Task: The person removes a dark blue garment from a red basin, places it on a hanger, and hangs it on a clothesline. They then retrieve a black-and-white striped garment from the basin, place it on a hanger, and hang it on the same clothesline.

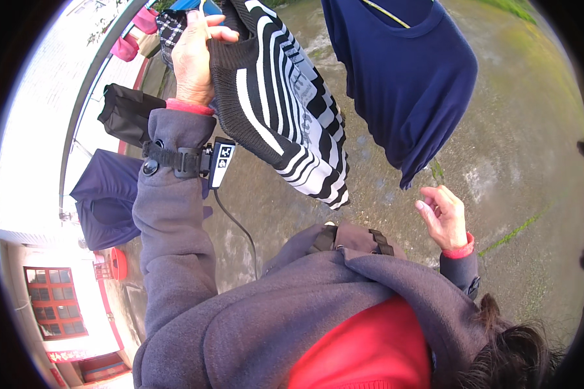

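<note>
My left hand (pixel 194 63) is raised at the upper left, its fingers closed around a pale hanger hook at the collar of a black-and-white striped sweater (pixel 292 107). The sweater hangs down at a slant to the right of that hand. A navy blue shirt (pixel 409 82) hangs on a hanger further right, its lower tip above my right hand. My right hand (pixel 443 216) is low at the right, fingers curled loosely and apart from the thumb, with nothing seen in it. It does not touch the shirt.
Black trousers or similar dark cloth (pixel 129 112), a purple garment (pixel 107 199) and pink items (pixel 125 47) hang at the left near a metal pole (pixel 80 97). Below lies a concrete yard (pixel 516 160) with green growth in a crack. A red basin (pixel 118 263) stands near the house.
</note>
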Tool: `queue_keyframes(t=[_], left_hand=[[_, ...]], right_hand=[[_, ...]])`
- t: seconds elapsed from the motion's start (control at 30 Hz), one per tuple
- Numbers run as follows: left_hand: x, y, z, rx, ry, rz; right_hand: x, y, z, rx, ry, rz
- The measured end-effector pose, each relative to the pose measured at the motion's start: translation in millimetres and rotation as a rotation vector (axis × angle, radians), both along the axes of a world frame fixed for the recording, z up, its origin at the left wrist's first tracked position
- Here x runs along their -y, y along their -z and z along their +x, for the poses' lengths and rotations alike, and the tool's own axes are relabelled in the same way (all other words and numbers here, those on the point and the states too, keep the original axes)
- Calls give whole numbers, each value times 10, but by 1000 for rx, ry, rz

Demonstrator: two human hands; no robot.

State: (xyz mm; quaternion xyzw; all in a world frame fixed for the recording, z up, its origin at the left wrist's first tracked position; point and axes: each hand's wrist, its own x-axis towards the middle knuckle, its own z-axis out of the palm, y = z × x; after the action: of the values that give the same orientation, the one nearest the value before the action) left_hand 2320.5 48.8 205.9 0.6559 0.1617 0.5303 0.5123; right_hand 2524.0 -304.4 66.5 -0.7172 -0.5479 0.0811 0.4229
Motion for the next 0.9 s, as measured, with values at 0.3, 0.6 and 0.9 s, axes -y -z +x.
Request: queue_keyframes(t=[0.3, 0.6, 0.9], left_hand=[[192, 487, -478, 65, -369, 112], [859, 2042, -1981, -34, -607, -540], [1855, 2841, -4032, 132, -942, -786]], right_hand=[[-16, 193, 70, -96, -92, -59], [-425, 348, -189, 17, -294, -196], [-1191, 379, -1154, 18, -163, -61]])
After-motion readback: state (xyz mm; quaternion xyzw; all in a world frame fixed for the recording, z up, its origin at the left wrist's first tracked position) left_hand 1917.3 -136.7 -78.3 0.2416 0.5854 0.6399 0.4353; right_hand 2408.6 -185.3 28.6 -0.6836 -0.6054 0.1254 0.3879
